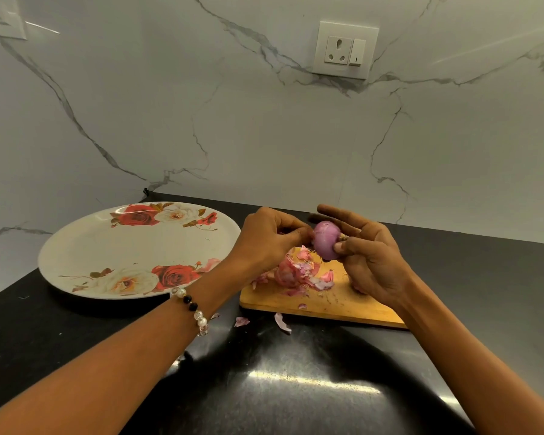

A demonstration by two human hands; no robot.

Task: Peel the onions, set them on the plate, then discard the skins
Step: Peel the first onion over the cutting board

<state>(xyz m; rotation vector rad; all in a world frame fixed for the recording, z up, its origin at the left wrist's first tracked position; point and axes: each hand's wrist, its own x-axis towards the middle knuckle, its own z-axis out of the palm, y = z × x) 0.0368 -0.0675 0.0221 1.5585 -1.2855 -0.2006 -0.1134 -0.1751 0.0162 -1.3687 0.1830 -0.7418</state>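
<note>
A small purple onion (325, 241) is held above the wooden cutting board (333, 304). My right hand (369, 259) grips it from the right, thumb and fingers around it. My left hand (269, 235) pinches at the onion's left end, fingers closed on its tip or a bit of skin. A heap of pink onion skins (296, 273) lies on the board beneath the hands. The white plate with red and cream roses (85, 246) rests to the left with nothing on it.
Loose skin scraps (281, 321) lie on the black countertop (264, 387) in front of the board. A marble-patterned wall rises behind, with a socket and switch (344, 50) at upper right. A beaded bracelet (192, 309) circles my left wrist.
</note>
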